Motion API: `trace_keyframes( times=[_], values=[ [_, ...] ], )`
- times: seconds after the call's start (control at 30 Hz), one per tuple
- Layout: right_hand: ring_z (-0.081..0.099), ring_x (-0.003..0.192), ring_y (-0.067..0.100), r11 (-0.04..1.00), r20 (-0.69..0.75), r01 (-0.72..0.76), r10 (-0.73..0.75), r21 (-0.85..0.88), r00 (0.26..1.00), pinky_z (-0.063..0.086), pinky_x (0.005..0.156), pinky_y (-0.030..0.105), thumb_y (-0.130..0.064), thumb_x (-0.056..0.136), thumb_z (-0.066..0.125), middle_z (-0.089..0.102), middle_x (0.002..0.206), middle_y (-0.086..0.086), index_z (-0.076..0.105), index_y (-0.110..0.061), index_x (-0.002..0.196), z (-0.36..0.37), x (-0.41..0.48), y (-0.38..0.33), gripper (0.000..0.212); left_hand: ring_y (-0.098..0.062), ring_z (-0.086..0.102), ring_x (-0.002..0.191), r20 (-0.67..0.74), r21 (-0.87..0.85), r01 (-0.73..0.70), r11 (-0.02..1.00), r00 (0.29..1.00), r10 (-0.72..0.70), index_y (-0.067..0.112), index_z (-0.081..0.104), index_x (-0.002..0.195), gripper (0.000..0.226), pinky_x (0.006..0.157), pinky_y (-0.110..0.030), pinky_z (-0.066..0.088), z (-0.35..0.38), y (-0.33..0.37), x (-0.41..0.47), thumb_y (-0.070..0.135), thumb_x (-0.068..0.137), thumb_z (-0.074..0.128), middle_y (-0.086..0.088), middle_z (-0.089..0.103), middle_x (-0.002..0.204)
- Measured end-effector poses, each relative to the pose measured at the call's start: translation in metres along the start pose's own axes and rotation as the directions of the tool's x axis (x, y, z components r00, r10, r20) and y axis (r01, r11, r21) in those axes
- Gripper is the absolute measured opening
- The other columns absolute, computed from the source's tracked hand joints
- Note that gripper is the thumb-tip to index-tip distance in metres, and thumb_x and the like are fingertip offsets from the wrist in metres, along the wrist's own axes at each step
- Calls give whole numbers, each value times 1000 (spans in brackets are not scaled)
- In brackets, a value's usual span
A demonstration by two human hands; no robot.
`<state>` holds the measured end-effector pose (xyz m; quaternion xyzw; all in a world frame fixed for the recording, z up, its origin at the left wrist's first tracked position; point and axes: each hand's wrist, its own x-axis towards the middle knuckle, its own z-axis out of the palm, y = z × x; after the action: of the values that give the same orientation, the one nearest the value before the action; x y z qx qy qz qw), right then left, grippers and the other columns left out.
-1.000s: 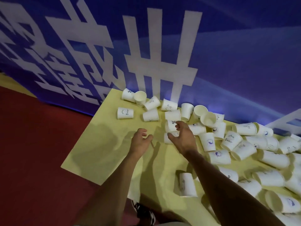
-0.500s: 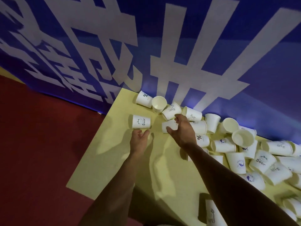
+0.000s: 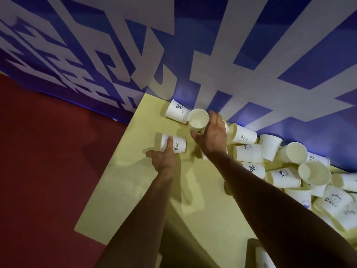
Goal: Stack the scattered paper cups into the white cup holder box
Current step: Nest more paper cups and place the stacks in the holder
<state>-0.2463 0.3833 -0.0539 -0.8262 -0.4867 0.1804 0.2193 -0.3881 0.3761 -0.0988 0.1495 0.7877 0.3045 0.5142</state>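
Several white paper cups lie scattered on the yellow table [image 3: 123,190], most in a heap at the right [image 3: 282,176]. My left hand [image 3: 163,158] reaches a cup marked "Bear" [image 3: 178,147] lying on its side; its forefinger rests along the cup and the thumb sticks out to the left. My right hand [image 3: 212,135] is stretched over the cups near the table's far corner. Its fingertips are beside a cup whose mouth faces me [image 3: 198,118], and its thumb is just below that cup. A cup under the palm is mostly hidden. No white holder box is in view.
A blue banner with large white characters [image 3: 231,55] hangs right behind the table's far edge. Red floor [image 3: 48,171] lies past the left edge. A "%" cup [image 3: 176,111] lies in the far corner, and one more cup [image 3: 263,258] near the front edge.
Both hands have moved forward toward the far corner. My left hand has reached the "Bear" cup. My right hand left the cup it touched and now lies further forward, beside the open-mouthed cup.
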Motion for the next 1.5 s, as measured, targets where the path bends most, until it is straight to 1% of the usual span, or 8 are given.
trace_keyframes(
  times=[0.3,0.57,0.67,0.77,0.9,1.13,1.33,1.5],
  values=[
    [52,126,25,999,56,-30,28,40,998,48,103,45,-37,80,82,52,140,6,36,-16,146,3,6,-2,83,-28,65,97,49,27,-98,995,994,97,6,35,136,82,92,-41,57,-6,-1,-1,48,81,78,-13,61,117],
    [53,122,23,991,-9,54,-54,124,999,47,95,34,-39,80,81,54,137,5,38,-16,145,-29,-28,-7,81,-28,62,98,127,49,-201,978,973,193,9,30,143,83,84,-35,52,-28,3,-30,41,83,77,-11,61,116],
    [49,128,24,992,-37,11,-7,123,999,46,102,40,-47,80,79,49,145,3,34,-18,149,-55,-43,0,88,-25,60,94,176,45,-255,966,954,244,11,30,141,77,77,-28,44,-37,5,-51,37,85,76,-9,61,114],
    [48,131,24,994,-68,2,5,109,998,47,105,43,-53,80,76,47,147,3,32,-18,151,-84,-65,18,89,-23,60,90,254,53,-341,938,913,318,10,32,139,75,71,-25,43,-40,4,-76,31,84,78,-11,61,116],
    [48,132,25,993,-124,-54,67,103,990,43,105,39,-49,81,76,48,147,5,35,-17,150,-126,-108,50,86,-26,60,105,404,79,-459,885,826,392,13,31,142,79,83,-29,46,-34,-12,-118,28,81,80,-8,58,126],
    [55,118,25,983,-192,-128,153,134,970,51,92,39,-47,78,79,56,134,5,43,-19,139,-184,-185,116,76,-23,57,114,598,66,-568,821,681,423,15,32,139,73,89,-29,46,-21,-53,-191,15,82,79,-4,53,132],
    [57,113,25,975,-261,-101,152,196,953,44,86,32,-42,79,78,59,126,6,50,-16,131,-236,-242,187,64,-22,59,112,660,93,-630,771,619,426,21,43,132,67,96,-44,53,4,-104,-261,20,77,81,0,59,126],
    [56,114,25,971,-268,-120,174,205,948,46,89,35,-41,77,80,58,127,6,49,-15,133,-286,-286,267,69,-21,62,107,664,85,-640,763,607,436,24,46,125,58,94,-41,54,31,-162,-338,17,80,81,4,60,113]
  ],
)
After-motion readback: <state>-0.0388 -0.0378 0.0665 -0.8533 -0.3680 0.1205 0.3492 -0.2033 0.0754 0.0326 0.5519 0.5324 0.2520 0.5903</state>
